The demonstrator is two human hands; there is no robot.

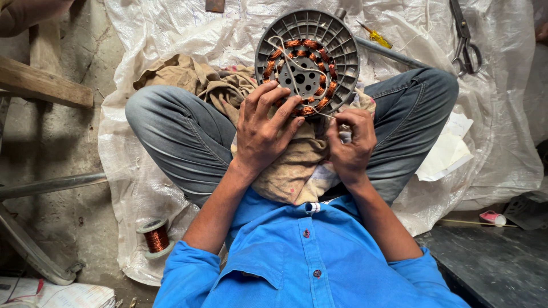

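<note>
A round grey fan-motor housing (342, 45) with a ring of copper windings (311, 44) rests on my lap, propped on a tan cloth (291, 171). My left hand (264, 128) grips its lower left edge, fingers spread over the windings. To the right, my right hand (351, 142) pinches a thin whitish thread (285, 60) that runs across the windings. I sit cross-legged in grey jeans and a blue shirt.
A white woven sack (171, 28) covers the floor under me. Scissors (465, 40) lie at the upper right, a yellow screwdriver (375, 37) behind the housing. A spool of copper wire (155, 236) stands at lower left. Wooden plank (45, 82) at left.
</note>
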